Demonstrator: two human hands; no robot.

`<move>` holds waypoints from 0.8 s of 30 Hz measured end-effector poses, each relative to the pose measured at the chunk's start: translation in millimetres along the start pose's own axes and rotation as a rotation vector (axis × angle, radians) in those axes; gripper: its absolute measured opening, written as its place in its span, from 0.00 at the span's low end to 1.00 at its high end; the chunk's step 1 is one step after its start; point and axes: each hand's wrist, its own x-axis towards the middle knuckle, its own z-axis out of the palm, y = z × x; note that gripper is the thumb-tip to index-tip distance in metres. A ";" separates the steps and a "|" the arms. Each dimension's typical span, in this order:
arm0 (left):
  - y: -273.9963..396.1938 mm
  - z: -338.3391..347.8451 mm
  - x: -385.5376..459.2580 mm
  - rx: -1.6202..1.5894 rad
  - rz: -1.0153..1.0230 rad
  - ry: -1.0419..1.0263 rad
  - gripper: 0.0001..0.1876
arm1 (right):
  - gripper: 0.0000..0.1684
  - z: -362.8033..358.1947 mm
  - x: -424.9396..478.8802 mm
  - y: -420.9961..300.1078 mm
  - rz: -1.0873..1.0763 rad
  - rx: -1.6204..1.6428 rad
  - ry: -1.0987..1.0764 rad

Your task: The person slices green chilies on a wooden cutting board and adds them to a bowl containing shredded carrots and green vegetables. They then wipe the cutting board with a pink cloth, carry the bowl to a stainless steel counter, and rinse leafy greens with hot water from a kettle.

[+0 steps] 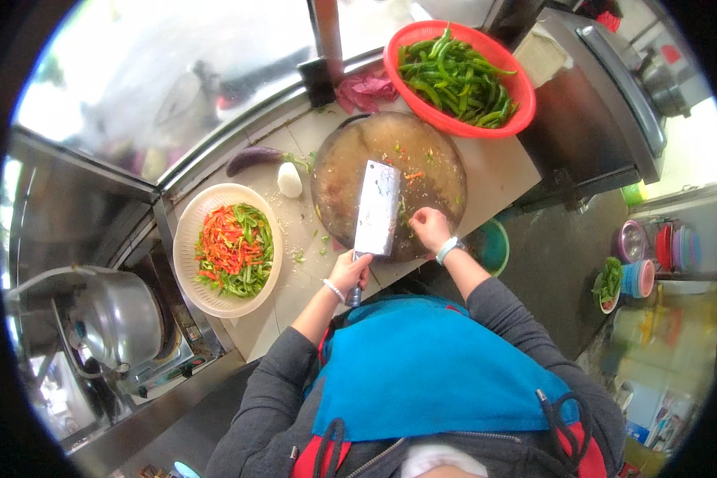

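Note:
My left hand [348,270] grips the handle of a cleaver [377,206], whose broad blade lies over a round wooden chopping board [334,173]. Over the board's near right side is my right hand [431,229], fingers curled together; nothing shows between them. Scraps of red and green pepper and pale seeds are scattered on the board. To the left, a cream plastic colander [186,251] holds red and green pepper strips [230,242]. A purple eggplant [254,160] and a peeled white vegetable piece [289,180] lie beside the board.
A red plastic basket [524,98] of long green peppers [454,77] stands at the board's far right. Behind the board is a crumpled pink plastic bag [365,92]. A large metal pot [116,313] sits at left. Below the counter's right edge is a green basin [497,245].

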 end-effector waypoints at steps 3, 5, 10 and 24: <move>0.9 7.6 2.4 -0.062 -0.024 -0.006 0.09 | 0.08 4.8 3.2 7.7 -0.028 0.011 -0.020; 1.1 12.0 2.4 -0.049 -0.013 -0.007 0.09 | 0.08 6.4 4.0 7.9 -0.029 0.017 -0.026; -0.7 11.7 -0.1 -0.026 0.028 0.010 0.09 | 0.08 8.9 4.6 10.8 -0.020 0.005 -0.024; -23.2 10.8 -22.8 0.043 -0.033 -0.071 0.09 | 0.09 16.6 5.5 18.5 0.085 0.032 -0.035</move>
